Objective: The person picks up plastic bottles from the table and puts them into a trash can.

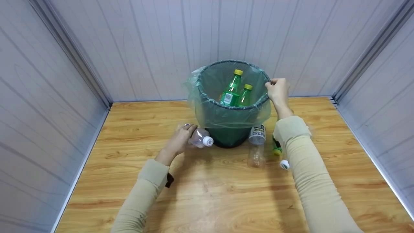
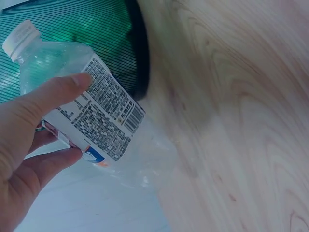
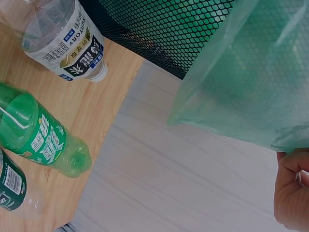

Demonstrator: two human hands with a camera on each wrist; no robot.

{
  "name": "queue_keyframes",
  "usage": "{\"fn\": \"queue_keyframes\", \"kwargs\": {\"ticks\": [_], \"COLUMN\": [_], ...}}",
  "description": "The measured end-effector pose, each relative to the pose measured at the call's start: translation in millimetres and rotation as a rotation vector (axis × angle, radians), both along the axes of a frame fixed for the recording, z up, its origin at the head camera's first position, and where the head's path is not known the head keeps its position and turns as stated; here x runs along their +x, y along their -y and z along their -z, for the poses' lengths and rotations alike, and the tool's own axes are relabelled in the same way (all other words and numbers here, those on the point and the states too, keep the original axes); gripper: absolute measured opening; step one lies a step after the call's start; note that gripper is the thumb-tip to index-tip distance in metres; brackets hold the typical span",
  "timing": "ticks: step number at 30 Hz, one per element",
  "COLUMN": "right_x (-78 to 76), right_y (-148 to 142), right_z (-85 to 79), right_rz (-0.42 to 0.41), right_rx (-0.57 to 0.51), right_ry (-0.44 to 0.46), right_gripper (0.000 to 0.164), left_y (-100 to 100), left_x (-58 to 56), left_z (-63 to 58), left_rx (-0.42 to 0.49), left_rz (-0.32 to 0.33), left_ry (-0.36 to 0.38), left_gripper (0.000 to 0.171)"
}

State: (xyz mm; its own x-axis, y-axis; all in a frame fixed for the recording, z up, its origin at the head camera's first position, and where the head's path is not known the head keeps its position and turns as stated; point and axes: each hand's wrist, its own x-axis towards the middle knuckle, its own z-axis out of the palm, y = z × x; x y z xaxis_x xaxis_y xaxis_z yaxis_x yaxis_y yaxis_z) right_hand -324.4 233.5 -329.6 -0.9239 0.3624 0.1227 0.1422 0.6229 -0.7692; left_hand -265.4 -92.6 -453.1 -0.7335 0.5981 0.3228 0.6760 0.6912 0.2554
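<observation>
My left hand (image 1: 178, 139) grips a clear plastic bottle (image 2: 108, 113) with a white cap and a printed label, its thumb on the label and fingers behind. In the head view the bottle is tilted beside the lower left of a mesh trash bin (image 1: 226, 138), cap towards me. A translucent green bag (image 1: 223, 119) lines the bin and folds over its rim. At the right of that rim, my right hand (image 1: 279, 92) pinches the bag's edge with curled fingers. Inside the bin lean two green bottles (image 1: 230, 94) with yellow caps.
Right of the bin lie a clear bottle with a black-and-white label (image 3: 79, 48), a green bottle (image 3: 46, 137) and a bottle with a dark green label (image 3: 12, 186). My right sleeve partly covers them in the head view. Pale panel walls (image 1: 155, 48) enclose the wooden surface (image 1: 207, 194).
</observation>
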Motion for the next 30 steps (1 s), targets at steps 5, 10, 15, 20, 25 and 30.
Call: {"fn": "queue_keyframes", "kwargs": {"ticks": [5, 10, 15, 20, 25, 30], "right_x": [-0.4, -0.6, -1.3, -1.9, -1.4, -1.0], "right_y": [0, 0, 0, 1, 1, 0], "right_z": [0.2, 0.1, 0.5, 0.9, 0.4, -0.4], "right_rz": [-0.009, -0.011, 0.004, 0.008, 0.01, -0.001], "right_rx": [-0.008, -0.025, -0.013, -0.008, -0.013, -0.024], "right_ry": [-0.009, -0.001, 0.003, -0.01, -0.011, -0.01], "right_gripper": [0.025, 0.024, 0.025, 0.024, 0.023, 0.022], "left_y": [3, 7, 12, 16, 18, 21], "left_x": [10.0, 18.0, 25.0, 32.6, 38.6, 44.7], "left_z": [-8.8, -15.2, -22.7, -31.3, -40.3, -51.3], "left_rx": [0.074, 0.154, 0.222, 0.302, 0.399, 0.491], "left_rz": [-0.014, -0.026, -0.035, -0.049, -0.064, -0.088], "left_ry": [0.093, 0.128, 0.139, 0.151, 0.165, 0.173], "left_gripper": [0.071, 0.071, 0.068, 0.067, 0.067, 0.065]}}
